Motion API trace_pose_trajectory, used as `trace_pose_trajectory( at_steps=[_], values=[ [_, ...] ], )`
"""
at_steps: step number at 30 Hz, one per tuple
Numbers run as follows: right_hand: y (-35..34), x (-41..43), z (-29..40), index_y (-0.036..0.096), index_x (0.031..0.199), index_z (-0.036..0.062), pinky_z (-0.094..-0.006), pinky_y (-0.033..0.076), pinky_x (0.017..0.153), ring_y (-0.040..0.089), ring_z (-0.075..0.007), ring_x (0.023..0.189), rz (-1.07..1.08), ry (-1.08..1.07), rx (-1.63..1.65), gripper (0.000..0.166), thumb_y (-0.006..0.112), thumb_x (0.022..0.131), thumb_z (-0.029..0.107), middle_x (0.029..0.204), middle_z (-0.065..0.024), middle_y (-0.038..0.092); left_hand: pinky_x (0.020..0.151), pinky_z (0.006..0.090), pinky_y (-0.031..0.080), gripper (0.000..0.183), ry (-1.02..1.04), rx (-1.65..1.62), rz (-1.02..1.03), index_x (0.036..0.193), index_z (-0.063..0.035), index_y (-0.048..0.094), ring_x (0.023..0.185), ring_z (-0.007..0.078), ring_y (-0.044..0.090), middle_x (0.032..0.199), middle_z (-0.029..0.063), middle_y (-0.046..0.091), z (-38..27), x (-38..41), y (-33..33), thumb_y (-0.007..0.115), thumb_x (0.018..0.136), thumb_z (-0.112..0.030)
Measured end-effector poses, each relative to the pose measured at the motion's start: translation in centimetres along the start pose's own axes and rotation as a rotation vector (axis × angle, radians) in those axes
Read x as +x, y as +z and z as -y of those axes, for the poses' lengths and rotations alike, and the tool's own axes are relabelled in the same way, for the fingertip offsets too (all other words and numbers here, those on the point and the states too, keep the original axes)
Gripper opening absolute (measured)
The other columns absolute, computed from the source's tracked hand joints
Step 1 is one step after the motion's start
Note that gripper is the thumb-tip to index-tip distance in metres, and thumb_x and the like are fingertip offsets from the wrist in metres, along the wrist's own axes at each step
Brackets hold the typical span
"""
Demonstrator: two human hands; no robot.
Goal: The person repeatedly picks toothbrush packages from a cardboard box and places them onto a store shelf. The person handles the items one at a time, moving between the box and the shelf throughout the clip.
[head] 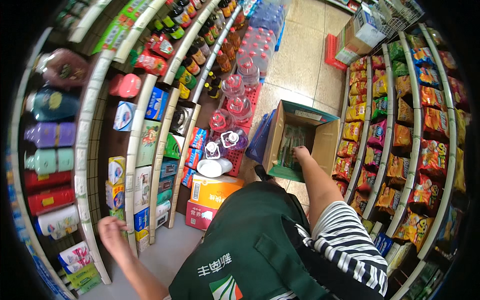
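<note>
An open cardboard box (325, 148) stands on the tiled floor in front of me, with several flat, clear-and-green packets (292, 140) lying inside. My right hand (301, 153) reaches down into it at the packets; its fingers look curled, but whether they grip one cannot be seen clearly. Off to the left, my left hand (112, 227) hangs beside the shelf edge, blurred, fingers bent, with no object visible in it. Small boxed goods (141, 220) sit on the shelf just right of that hand.
Shelves of bottles and toiletries (50, 135) line the left, snack bags (433, 155) the right. Large clear jugs (240, 107) stand on a red crate base (235, 157). Orange (213, 190) and pink cartons (198, 214) stack near my legs. A blue basket (258, 138) adjoins the open box.
</note>
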State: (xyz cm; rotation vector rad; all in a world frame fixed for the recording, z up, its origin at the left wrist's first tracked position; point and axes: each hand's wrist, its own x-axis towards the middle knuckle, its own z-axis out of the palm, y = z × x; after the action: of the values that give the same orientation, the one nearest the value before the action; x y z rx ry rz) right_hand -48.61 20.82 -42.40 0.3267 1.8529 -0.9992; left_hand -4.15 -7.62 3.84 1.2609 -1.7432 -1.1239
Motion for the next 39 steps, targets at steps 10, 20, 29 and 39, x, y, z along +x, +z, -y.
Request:
trace_pose_trajectory(
  at_steps=[10, 20, 29, 39],
  values=[
    [5.1, 9.7, -3.9, 0.058, 0.102, 0.006, -0.0388, 0.041, 0.083, 0.049, -0.0318, 0.104, 0.078, 0.107, -0.901, 0.033, 0.05, 0.078, 0.026, 0.107, -0.0149, 0.056, 0.071, 0.0263, 0.045, 0.01, -0.675, 0.066, 0.389, 0.093, -0.0009, 0.049, 0.074, 0.0141, 0.053, 0.082, 0.0077, 0.054, 7.0, -8.2, 14.8, 0.045, 0.086, -0.008],
    [5.9, 8.9, -4.2, 0.052, 0.103, -0.0045, -0.038, 0.045, 0.078, 0.053, -0.0321, 0.099, -0.234, 0.131, -0.421, 0.045, 0.065, 0.067, 0.019, 0.106, -0.0225, 0.054, 0.071, 0.0269, 0.043, 0.012, -0.786, 0.113, 0.264, 0.095, 0.0001, 0.048, 0.076, 0.015, 0.053, 0.083, 0.0083, 0.054, 7.8, -11.0, 15.8, 0.043, 0.087, -0.008],
    [4.1, 5.1, -1.3, 0.051, 0.102, -0.0029, -0.0387, 0.045, 0.072, 0.054, -0.0358, 0.089, -0.198, -0.093, -0.549, 0.045, 0.063, 0.07, 0.027, 0.096, -0.023, 0.055, 0.073, 0.0271, 0.043, 0.014, -0.702, 0.026, 0.314, 0.095, 0.0003, 0.047, 0.076, 0.0155, 0.053, 0.083, 0.0089, 0.055, 8.1, -9.9, 17.8, 0.042, 0.088, -0.011],
    [1.0, -8.9, 6.9, 0.042, 0.101, 0.0013, -0.0377, 0.05, 0.049, 0.061, -0.0266, 0.068, 0.153, 0.166, 0.63, 0.021, 0.043, 0.084, 0.015, 0.08, -0.0132, 0.054, 0.073, 0.0256, 0.042, 0.016, -0.52, -0.178, 0.475, 0.1, 0.0009, 0.047, 0.079, 0.0141, 0.054, 0.086, 0.0084, 0.054, 6.5, -6.8, 20.2, 0.042, 0.087, -0.009]
  ],
)
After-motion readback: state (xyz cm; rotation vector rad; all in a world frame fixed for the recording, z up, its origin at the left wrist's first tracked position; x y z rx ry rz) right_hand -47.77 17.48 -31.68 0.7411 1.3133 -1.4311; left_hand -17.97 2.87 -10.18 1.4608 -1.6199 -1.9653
